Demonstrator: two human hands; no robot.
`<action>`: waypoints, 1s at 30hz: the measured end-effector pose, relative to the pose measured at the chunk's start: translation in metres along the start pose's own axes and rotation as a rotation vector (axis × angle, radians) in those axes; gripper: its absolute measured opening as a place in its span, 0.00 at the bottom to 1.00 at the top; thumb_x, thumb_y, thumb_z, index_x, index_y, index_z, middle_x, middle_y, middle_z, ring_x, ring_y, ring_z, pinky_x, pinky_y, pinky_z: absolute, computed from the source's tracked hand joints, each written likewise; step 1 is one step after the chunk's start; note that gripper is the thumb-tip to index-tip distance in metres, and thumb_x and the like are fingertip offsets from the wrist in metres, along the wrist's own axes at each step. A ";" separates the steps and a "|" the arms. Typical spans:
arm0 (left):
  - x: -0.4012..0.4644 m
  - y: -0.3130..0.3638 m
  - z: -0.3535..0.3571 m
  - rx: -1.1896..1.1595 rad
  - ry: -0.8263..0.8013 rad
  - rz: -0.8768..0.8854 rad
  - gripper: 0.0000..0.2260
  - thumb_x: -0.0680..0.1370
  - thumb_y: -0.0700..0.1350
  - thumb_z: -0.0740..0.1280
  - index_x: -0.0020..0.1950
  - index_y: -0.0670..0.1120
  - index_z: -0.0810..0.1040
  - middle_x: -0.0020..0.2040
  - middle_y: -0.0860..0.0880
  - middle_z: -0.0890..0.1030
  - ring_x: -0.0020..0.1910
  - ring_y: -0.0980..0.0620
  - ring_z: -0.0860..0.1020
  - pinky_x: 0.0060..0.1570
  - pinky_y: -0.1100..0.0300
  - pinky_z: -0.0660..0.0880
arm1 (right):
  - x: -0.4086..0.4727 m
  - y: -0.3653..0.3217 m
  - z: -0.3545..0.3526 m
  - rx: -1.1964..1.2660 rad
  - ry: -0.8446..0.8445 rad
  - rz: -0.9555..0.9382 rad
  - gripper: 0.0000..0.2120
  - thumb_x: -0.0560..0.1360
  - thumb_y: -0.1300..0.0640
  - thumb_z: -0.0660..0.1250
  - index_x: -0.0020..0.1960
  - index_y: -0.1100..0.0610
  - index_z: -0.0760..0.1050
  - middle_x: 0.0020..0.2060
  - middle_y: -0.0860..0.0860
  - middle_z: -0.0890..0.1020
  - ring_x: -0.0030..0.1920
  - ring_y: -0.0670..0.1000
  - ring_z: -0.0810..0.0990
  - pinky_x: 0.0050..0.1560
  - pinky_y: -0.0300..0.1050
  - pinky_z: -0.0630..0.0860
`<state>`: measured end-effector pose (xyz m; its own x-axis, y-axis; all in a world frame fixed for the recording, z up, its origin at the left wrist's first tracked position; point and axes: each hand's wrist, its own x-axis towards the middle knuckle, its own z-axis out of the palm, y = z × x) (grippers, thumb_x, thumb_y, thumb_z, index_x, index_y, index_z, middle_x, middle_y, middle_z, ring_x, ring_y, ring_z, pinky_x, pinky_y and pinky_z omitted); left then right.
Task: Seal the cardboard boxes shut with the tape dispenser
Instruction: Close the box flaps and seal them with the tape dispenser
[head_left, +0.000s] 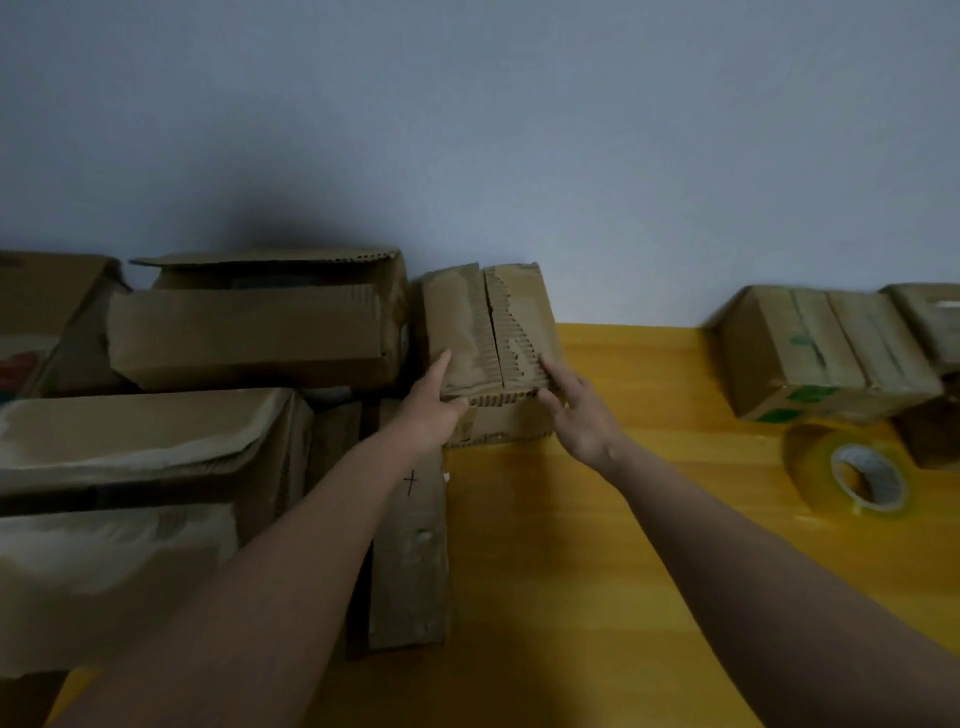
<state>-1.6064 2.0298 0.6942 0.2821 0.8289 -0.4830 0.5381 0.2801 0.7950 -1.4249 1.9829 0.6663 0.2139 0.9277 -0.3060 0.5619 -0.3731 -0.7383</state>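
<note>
Left hand (434, 410) and right hand (576, 415) press spread fingers on the small box (488, 338), gripping its near top edge, seam untaped; tape roll (852, 470) sits well right of the fingers, so releasing risks torn flaps springing apart.

Yellow wooden table (597, 545) against the wall. On it: small torn cardboard box (488, 332) at centre back, pile of open boxes (208, 389) left (some stacked), taped boxes (821, 353) far right, clear tape roll (852, 470) just in front.
</note>
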 end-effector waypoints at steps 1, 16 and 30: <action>-0.002 0.000 0.006 -0.003 0.008 0.003 0.30 0.82 0.42 0.60 0.78 0.59 0.49 0.78 0.50 0.56 0.74 0.48 0.61 0.64 0.55 0.65 | -0.002 0.003 -0.002 0.039 0.002 0.012 0.23 0.82 0.52 0.55 0.77 0.48 0.57 0.72 0.55 0.62 0.70 0.58 0.65 0.68 0.49 0.65; -0.134 -0.019 0.149 1.005 -0.088 0.771 0.39 0.72 0.58 0.71 0.77 0.54 0.54 0.69 0.48 0.60 0.67 0.47 0.59 0.68 0.48 0.61 | -0.118 0.108 -0.071 0.228 0.171 0.156 0.38 0.75 0.51 0.69 0.78 0.51 0.52 0.75 0.51 0.57 0.74 0.55 0.59 0.68 0.49 0.63; -0.124 -0.035 0.168 0.960 0.082 0.434 0.49 0.70 0.64 0.70 0.77 0.58 0.39 0.76 0.49 0.47 0.71 0.43 0.50 0.70 0.46 0.56 | -0.134 0.117 -0.089 0.290 0.327 0.242 0.28 0.77 0.58 0.67 0.75 0.52 0.61 0.71 0.53 0.66 0.67 0.56 0.70 0.64 0.53 0.71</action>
<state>-1.5267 1.8359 0.6645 0.5658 0.8063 -0.1726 0.8166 -0.5190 0.2527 -1.3167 1.8166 0.6742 0.5765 0.7521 -0.3192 0.2294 -0.5240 -0.8203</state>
